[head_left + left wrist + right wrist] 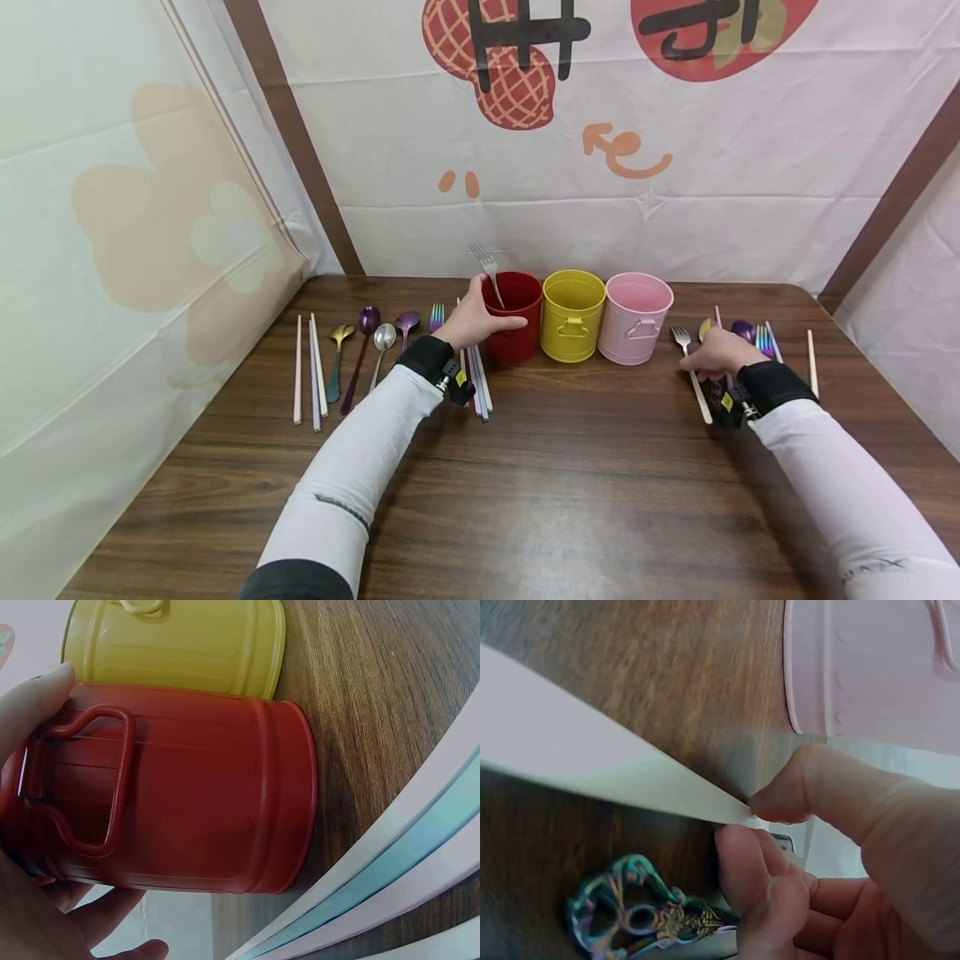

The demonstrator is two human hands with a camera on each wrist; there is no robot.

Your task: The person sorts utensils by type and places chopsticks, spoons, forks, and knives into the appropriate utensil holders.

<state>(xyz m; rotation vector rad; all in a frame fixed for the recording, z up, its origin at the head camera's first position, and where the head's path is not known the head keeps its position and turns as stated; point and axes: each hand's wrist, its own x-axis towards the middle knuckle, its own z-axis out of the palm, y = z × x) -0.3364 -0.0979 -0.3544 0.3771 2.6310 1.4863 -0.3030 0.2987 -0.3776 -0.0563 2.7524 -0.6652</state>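
My left hand holds the red bucket by its left rim, thumb across the front and other fingers round the side. A silver fork stands in that bucket, tines up, leaning over the rim beside this hand. On the right, my right hand pinches a second fork by its handle between thumb and forefinger. Its tines point toward the back, and it lies low over the table. In the right wrist view, an ornate rainbow-coloured handle lies beneath the fingers.
A yellow bucket and a pink bucket stand beside the red one. Chopsticks, several spoons and a rainbow fork lie at the left. More cutlery, including a purple spoon and a chopstick, lies at the right.
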